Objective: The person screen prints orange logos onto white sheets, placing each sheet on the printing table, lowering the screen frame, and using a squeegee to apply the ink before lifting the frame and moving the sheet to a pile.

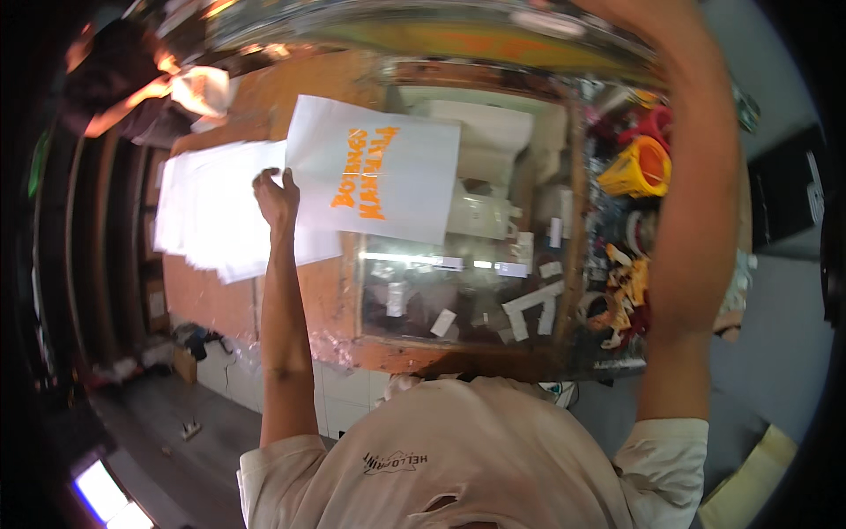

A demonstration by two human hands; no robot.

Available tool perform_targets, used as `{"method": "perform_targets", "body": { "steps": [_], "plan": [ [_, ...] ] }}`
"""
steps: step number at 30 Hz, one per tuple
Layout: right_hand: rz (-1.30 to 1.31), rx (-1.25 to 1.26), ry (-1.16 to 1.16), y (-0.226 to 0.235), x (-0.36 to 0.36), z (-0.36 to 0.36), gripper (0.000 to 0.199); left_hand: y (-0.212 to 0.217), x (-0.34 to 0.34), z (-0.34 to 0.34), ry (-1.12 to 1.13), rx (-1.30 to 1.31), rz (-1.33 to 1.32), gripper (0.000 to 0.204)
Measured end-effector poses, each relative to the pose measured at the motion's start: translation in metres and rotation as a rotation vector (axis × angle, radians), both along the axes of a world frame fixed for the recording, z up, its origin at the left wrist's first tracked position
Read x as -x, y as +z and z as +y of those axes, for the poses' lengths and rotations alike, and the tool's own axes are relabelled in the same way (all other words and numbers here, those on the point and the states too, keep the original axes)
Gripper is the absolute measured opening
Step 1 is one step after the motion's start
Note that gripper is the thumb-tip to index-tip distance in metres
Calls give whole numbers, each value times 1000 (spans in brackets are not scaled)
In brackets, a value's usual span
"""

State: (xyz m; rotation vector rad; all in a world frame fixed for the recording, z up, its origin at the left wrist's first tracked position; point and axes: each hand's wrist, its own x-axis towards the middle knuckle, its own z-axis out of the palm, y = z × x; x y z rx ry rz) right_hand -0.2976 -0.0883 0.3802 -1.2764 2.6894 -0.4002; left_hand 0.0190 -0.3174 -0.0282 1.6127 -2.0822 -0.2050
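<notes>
My left hand [278,196] pinches the left edge of a white paper sheet [414,167] with orange hand-drawn style lettering. The sheet is raised and slightly curled, partly over a glass-topped panel [414,309] set in a wooden frame. Beside my left hand lies a loose stack of white sheets [211,207]. My right arm reaches up past the table's right side to the top edge. There my right hand [621,11] is blurred and cut off, its fingers hidden, close to a long frame [493,42] smeared yellow and orange.
On the right stand a yellow tub [636,167] with orange inside and stained rags [627,295]. White tape pieces [533,309] lie on the panel. At the upper left another person [123,88] holds a pale item [201,91]. Dark shelving [106,238] stands on the left.
</notes>
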Motion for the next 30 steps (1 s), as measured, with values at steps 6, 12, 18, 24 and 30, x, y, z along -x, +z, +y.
{"method": "perform_targets", "body": {
  "steps": [6, 12, 18, 24, 30],
  "plan": [
    [21, 304, 196, -29, 0, 11, 41, 5, -74, 59, -36, 211, 175, 42],
    [-4, 428, 331, -37, 18, 17, 37, -36, -61, 203, -181, 89, -4, 30],
    [-80, 340, 205, -32, -14, 17, 37, -22, -56, 167, -169, -157, 45, 12],
    [66, 300, 188, -30, -16, 26, 40, -10, -34, 170, -173, -160, 359, 16],
    [49, 191, 131, -19, -11, 26, 47, -28, 44, 231, -272, -268, -36, 59]
  ]
}}
